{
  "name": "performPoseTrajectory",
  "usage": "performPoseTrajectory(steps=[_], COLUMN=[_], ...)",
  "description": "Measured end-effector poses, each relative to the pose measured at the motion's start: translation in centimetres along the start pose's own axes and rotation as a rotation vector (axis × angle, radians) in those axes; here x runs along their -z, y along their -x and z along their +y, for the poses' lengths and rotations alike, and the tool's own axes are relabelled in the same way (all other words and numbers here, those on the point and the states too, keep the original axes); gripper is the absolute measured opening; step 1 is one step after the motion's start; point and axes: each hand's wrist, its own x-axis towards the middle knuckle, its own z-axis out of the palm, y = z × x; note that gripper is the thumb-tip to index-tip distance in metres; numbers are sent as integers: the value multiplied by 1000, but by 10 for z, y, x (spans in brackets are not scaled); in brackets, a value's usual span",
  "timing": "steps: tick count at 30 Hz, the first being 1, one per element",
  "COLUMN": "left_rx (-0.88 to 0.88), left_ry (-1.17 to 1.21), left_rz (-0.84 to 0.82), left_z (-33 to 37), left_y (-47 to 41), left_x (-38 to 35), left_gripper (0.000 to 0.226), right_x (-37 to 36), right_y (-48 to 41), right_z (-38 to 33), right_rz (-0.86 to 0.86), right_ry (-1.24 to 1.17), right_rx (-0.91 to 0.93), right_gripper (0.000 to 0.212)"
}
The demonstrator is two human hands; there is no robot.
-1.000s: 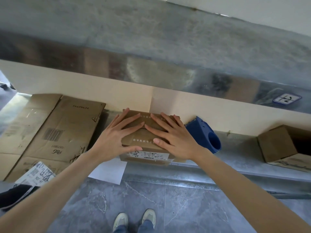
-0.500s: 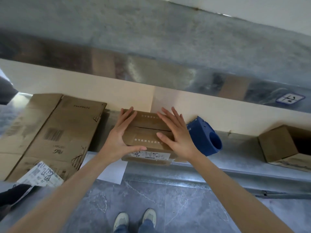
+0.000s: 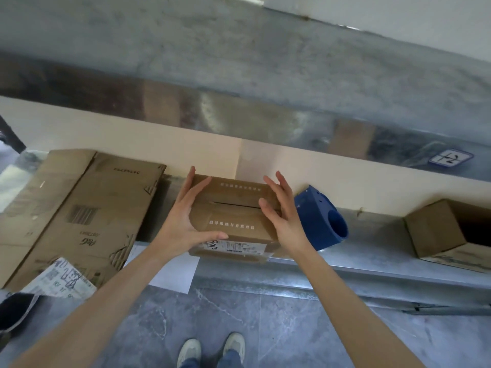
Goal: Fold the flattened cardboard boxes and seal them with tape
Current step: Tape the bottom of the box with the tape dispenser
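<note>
A small brown cardboard box [image 3: 233, 216] with white print sits on the grey ledge [image 3: 372, 251], its two top flaps folded down with a narrow slit between them. My left hand [image 3: 183, 219] lies against the box's left side, fingers straight along the top edge and thumb along the front edge. My right hand [image 3: 281, 211] is at the box's right side with fingers spread and straight. A blue tape dispenser [image 3: 321, 221] stands just right of the box, behind my right hand.
Flattened cardboard sheets [image 3: 79, 213] lie on the ledge to the left, with a printed paper [image 3: 61, 280] and a white sheet [image 3: 172, 274] near the edge. An open brown box [image 3: 449, 232] lies on its side at the right. My shoes [image 3: 212, 349] show on the grey floor below.
Both hands have slid off the top of the box outward to its left and right sides, uncovering the closed flaps. The box has stayed in place.
</note>
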Motion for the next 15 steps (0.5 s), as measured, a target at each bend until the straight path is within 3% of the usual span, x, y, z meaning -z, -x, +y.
performPoseTrajectory(steps=[4, 6, 10, 15], left_rx=[-243, -343, -424, -424], left_ry=[-440, -571, -678, -720], left_rz=[-60, -50, -97, -69], left_z=[2, 4, 1, -10], left_y=[-4, -8, -9, -4], left_x=[13, 19, 15, 4], left_gripper=[102, 97, 90, 85], right_x=[10, 11, 8, 4], right_y=[-2, -4, -6, -6], right_z=[-9, -16, -17, -7], right_rz=[-69, -176, -359, -391], right_ry=[613, 755, 915, 1101], right_rx=[354, 470, 501, 499], right_gripper=[54, 61, 74, 76])
